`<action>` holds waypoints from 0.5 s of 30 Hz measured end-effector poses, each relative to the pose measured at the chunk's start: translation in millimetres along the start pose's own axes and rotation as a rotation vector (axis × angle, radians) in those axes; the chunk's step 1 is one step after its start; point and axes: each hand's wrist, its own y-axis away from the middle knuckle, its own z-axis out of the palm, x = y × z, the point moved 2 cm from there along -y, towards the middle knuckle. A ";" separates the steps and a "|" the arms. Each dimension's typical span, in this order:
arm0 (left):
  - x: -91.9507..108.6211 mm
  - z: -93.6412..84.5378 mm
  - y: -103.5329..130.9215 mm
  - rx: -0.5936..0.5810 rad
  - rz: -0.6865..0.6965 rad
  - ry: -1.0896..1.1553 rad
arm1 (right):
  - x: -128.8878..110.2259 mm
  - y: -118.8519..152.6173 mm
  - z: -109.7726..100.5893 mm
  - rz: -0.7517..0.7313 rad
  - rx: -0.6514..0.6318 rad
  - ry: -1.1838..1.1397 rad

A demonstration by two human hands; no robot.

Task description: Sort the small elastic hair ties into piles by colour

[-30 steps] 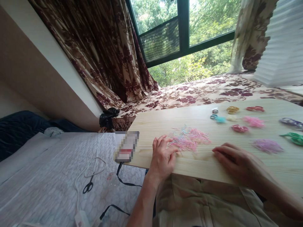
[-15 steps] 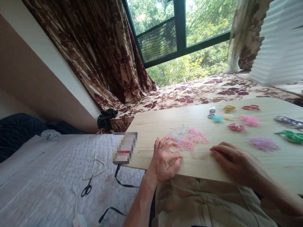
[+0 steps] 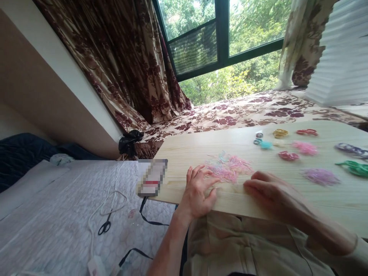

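Observation:
A loose pile of thin pink and pale-blue strands, perhaps small elastic bands (image 3: 230,168), lies on the pale wooden board (image 3: 184,149). My left hand (image 3: 199,193) rests at the pile's near left edge, its fingers spread and their tips against the strands. Closer to the pile's right side is my right hand (image 3: 268,191), low over the board with its fingers curled together. Whatever its fingertips may hold is too small to make out. Farther right sit a lilac pile of strands (image 3: 322,177) and a pink pile (image 3: 305,147).
Red (image 3: 307,132), yellow (image 3: 280,133), dark pink (image 3: 288,155) and green bands (image 3: 355,168) lie along the board's right part, beside a small turquoise clump (image 3: 265,145). A blurred-out phone-like object (image 3: 153,178) sits at the left corner. Scissors (image 3: 104,227) and cables lie on the bed.
My right hand has shifted left, nearer the pink and blue pile. The left thumb and forefinger have moved apart from their near-pinch.

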 end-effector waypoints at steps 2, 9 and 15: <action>-3.8 -0.4 -0.3 0.089 -0.038 0.006 | -7.5 -8.9 2.8 -0.064 -0.020 -0.007; -17.5 2.3 -2.3 0.268 -0.121 0.059 | -25.3 -25.1 22.0 -0.059 0.017 -0.048; -19.7 2.0 -1.8 0.308 -0.161 0.063 | -36.8 -34.6 32.3 -0.045 0.018 -0.001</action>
